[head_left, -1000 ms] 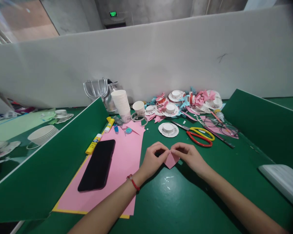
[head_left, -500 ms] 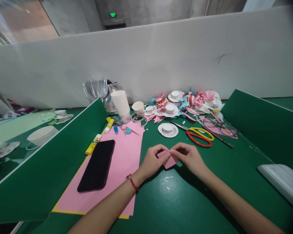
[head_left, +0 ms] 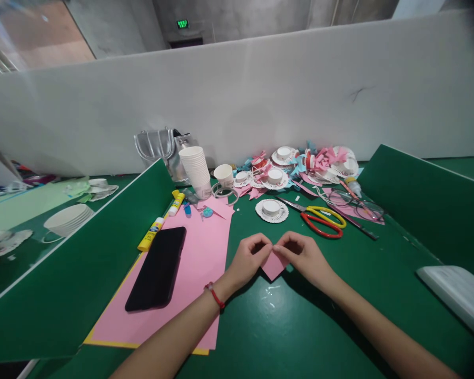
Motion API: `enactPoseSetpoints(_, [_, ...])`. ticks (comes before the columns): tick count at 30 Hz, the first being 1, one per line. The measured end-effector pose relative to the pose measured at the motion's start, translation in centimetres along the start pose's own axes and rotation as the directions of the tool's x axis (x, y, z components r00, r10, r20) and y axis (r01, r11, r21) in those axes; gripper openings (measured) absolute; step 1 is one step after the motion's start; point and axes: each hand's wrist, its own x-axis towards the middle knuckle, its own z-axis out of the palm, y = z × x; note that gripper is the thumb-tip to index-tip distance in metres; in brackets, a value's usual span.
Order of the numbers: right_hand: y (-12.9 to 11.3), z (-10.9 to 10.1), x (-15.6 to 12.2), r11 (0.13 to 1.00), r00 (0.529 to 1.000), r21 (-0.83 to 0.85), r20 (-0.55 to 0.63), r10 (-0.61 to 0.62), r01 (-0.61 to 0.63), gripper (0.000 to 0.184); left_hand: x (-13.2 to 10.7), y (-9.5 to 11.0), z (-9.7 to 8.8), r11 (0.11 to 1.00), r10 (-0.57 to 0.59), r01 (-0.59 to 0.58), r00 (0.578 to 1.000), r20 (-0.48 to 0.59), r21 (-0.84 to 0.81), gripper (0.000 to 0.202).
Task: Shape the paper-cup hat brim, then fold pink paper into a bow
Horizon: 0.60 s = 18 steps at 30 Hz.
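**Two hands pinch one small pink paper**

The left hand (head_left: 249, 258) and the right hand (head_left: 305, 252) meet in the middle, near the front of the table. The fingers of both hands are curled in, and their tips squeeze the top edge of a small pink paper (head_left: 274, 267). The paper hangs down between the hands, and its point seems to touch the table. Holding it from both sides likely keeps it tight and flat. A red string (head_left: 215, 296) goes round the left wrist.

Just left of the hands lies a big pink sheet (head_left: 203, 252). A black phone (head_left: 157, 268) lies flat on it, which may also keep the sheet from sliding. A yellow glue stick (head_left: 152, 233) lies at the far left edge of the sheet.

Farther away and to the right are scissors (head_left: 324, 221) with red and yellow handles, close enough to reach. A cut white paper cup (head_left: 272, 209), spread out like a flower, sits far of the hands. Behind it is a pile of more cut cups with pink and blue scraps (head_left: 300, 166), pushed back out of the way. A stack of paper cups (head_left: 196, 171) and a silver bag (head_left: 158, 143) stand at the far left.

The table (head_left: 300, 326) is dark green and a bit shiny. Green boards (head_left: 82, 263) fence it in on the left and right. A long white wall (head_left: 260, 89) stands at the far side. Above it are grey walls and a small green sign (head_left: 183, 23).
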Motion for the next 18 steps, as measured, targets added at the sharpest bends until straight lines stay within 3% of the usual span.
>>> enactPoseSetpoints(8, [0.15, 0.02, 0.10, 0.999, 0.999, 0.014, 0.016, -0.042, 0.042, 0.014, -0.12, -0.10, 0.29, 0.995, 0.037, -0.030, 0.996, -0.079, 0.097, 0.016])
enactPoseSetpoints(12, [0.03, -0.03, 0.04, 1.000, 0.999, -0.007, -0.039, -0.022, 0.022, 0.014, -0.08, -0.14, 0.30, 0.997, 0.050, -0.045, 0.995, -0.091, 0.060, 0.013])
enactPoseSetpoints(18, [-0.02, 0.11, 0.07, 0.995, 0.999, 0.095, -0.022, 0.025, -0.023, 0.014, 0.14, -0.23, 0.08, 0.999, -0.020, 0.017, 0.996, -0.085, -0.038, 0.013])
